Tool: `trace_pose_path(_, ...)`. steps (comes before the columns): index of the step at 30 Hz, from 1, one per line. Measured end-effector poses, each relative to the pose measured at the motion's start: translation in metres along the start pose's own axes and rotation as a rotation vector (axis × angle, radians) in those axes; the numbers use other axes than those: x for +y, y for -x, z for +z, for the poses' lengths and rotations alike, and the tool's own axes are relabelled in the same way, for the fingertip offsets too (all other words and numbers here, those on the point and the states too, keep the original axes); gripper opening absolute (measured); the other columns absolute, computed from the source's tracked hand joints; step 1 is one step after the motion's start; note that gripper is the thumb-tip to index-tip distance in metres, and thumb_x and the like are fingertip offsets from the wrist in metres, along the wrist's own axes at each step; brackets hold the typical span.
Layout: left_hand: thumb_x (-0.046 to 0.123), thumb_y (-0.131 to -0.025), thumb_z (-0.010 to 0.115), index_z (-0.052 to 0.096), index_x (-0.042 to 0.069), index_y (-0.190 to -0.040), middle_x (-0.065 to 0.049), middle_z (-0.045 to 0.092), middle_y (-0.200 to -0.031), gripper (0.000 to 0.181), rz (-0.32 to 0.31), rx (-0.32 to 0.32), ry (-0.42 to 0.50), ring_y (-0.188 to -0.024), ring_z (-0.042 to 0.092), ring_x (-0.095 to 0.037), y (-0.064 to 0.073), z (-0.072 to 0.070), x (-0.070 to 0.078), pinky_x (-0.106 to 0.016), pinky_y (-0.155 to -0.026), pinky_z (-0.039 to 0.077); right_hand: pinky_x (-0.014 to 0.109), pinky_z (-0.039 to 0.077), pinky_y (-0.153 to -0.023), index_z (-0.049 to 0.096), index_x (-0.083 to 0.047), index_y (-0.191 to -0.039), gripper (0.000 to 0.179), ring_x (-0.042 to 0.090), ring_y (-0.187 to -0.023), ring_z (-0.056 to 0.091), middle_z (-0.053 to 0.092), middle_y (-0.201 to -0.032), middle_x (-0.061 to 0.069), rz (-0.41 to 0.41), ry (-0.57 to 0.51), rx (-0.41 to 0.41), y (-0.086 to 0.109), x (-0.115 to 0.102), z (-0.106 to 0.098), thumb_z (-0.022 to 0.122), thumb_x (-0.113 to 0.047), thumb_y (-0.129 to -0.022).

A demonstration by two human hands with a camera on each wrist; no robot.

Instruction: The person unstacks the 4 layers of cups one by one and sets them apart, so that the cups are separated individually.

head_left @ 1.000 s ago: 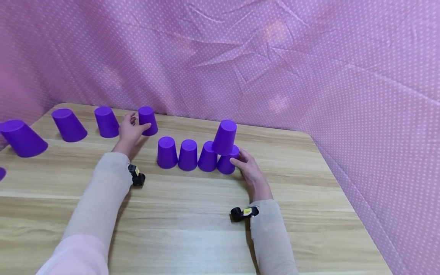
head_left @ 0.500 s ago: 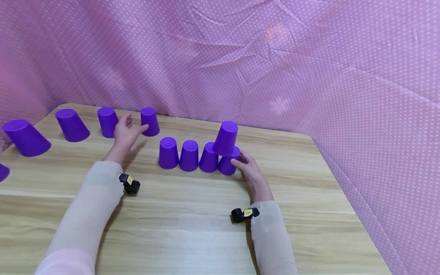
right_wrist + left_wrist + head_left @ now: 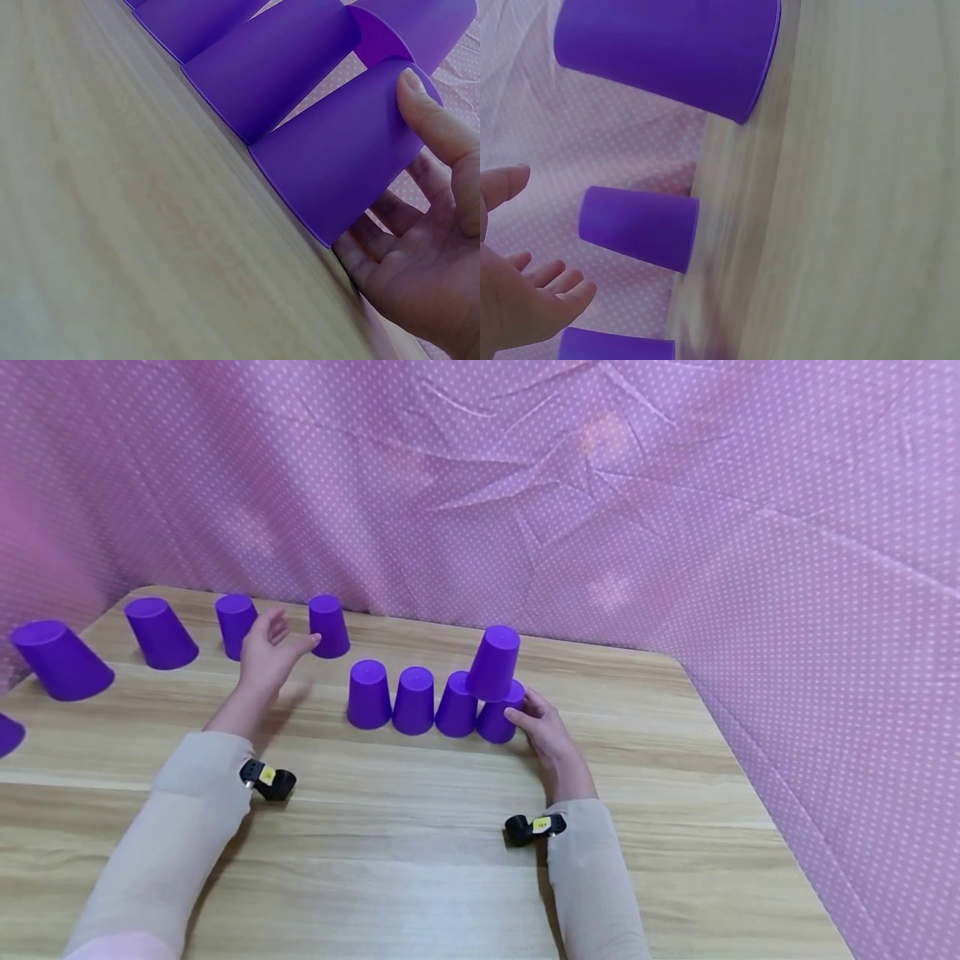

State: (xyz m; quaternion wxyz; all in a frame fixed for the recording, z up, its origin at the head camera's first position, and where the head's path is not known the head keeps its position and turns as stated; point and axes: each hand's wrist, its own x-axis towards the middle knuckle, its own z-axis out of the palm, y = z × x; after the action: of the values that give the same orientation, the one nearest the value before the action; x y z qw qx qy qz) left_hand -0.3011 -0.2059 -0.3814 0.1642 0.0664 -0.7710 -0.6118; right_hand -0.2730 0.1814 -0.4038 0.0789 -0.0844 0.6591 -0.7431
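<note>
Purple cups stand upside down in a row, with the cup at the right end (image 3: 497, 720) gripped by my right hand (image 3: 553, 739). In the right wrist view its thumb (image 3: 433, 120) lies on the cup's near side and the fingers are behind. One more purple cup (image 3: 493, 664) sits on top, bridging the two rightmost cups. My left hand (image 3: 264, 658) hangs over the table with fingers spread and nothing in it. It is between two cups at the back, a left one (image 3: 234, 622) that it partly covers and a right one (image 3: 330, 627).
Further upside-down cups stand at the left, including one (image 3: 161, 635) near the back and one (image 3: 63, 662) closer to the left edge. A pink dotted cloth (image 3: 480, 493) hangs behind and right of the wooden table (image 3: 420, 860).
My left hand has drawn back from the rear right cup, toward the left and nearer to me. The right hand stays at the end cup, and the stacked cup has not moved.
</note>
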Motion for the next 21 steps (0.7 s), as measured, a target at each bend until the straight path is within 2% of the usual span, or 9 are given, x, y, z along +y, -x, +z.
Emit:
trace_pose_path(1, 0.036, -0.072, 0.068, 0.022, 0.014, -0.136, -0.01, 0.026, -0.137, 0.082, -0.005, -0.003, 0.014, -0.123, 0.025, -0.019, 0.0, 0.0, -0.001, -0.031, -0.1, 0.023, 0.031, 0.03, -0.095, 0.038, -0.002, -0.128, 0.052, 0.024, -0.111, 0.04, 0.043, -0.122, 0.02, -0.004, 0.0, 0.0, 0.0, 0.0, 0.0, 0.056, 0.003, -0.08)
trace_pose_path(6, 0.029, -0.076, 0.066, 0.022, 0.007, -0.135, -0.014, 0.027, -0.136, 0.077, 0.001, -0.022, 0.022, -0.122, 0.027, -0.023, 0.027, 0.002, 0.032, -0.032, -0.099, 0.026, 0.031, 0.03, -0.096, 0.038, -0.002, -0.128, 0.052, 0.023, -0.111, 0.041, 0.044, -0.121, 0.019, -0.008, 0.006, 0.0, -0.001, 0.001, 0.0, 0.056, 0.002, -0.08)
trace_pose_path(9, 0.026, -0.077, 0.065, 0.022, 0.003, -0.135, -0.016, 0.026, -0.136, 0.076, 0.015, -0.05, 0.021, -0.122, 0.027, -0.026, 0.037, 0.002, 0.045, -0.034, -0.098, 0.026, 0.031, 0.03, -0.096, 0.038, -0.002, -0.129, 0.052, 0.023, -0.111, 0.041, 0.044, -0.12, 0.019, -0.012, 0.007, -0.002, -0.001, 0.002, 0.0, 0.056, 0.002, -0.08)
trace_pose_path(21, 0.021, -0.076, 0.066, 0.027, 0.001, -0.132, -0.018, 0.034, -0.131, 0.071, 0.096, -0.108, 0.06, -0.118, 0.033, -0.028, 0.054, 0.01, 0.063, -0.035, -0.098, 0.028, 0.031, 0.03, -0.096, 0.038, -0.002, -0.128, 0.052, 0.023, -0.11, 0.041, 0.046, -0.119, 0.018, -0.005, 0.011, 0.002, -0.001, 0.001, 0.001, 0.056, 0.002, -0.08)
